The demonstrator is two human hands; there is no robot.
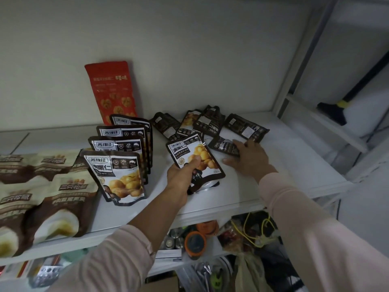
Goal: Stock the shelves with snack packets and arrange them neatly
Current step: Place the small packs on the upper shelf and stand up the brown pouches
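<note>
Left hand: the left hand [183, 173] grips the held chestnut packet [195, 159] by its lower part, with the thumb across the printed front and the fingers behind.
Held chestnut packet: it stands upright with its front to the camera, leaning a little to the left. Its base is down at the shelf [284, 165], between the standing row and the right hand.
Right hand: the right hand [250, 159] reaches in palm down. Its fingers lie over the right end of a flat dark packet [224, 146] and its thumb stretches along the shelf just below that packet. Whether it pinches the packet or only rests on it cannot be told.
Flat dark packet: it lies face up on the shelf, just right of the held packet's top corner.
Standing row: four matching chestnut packets [117, 165] stand upright one behind another, just left of the left hand.
Loose pile: further chestnut packets [207, 123] lie flat and overlapping at the back of the shelf, beyond both hands.
Red packet: a tall red packet [113, 91] leans against the back wall behind the row.
Far left: brown-and-cream packets [52, 199] fill the left end of the shelf.
Sleeves: both forearms wear pale pink sleeves [305, 228].
Lower shelf: mixed clutter lies there, including an orange-rimmed round item [194, 242].
</note>
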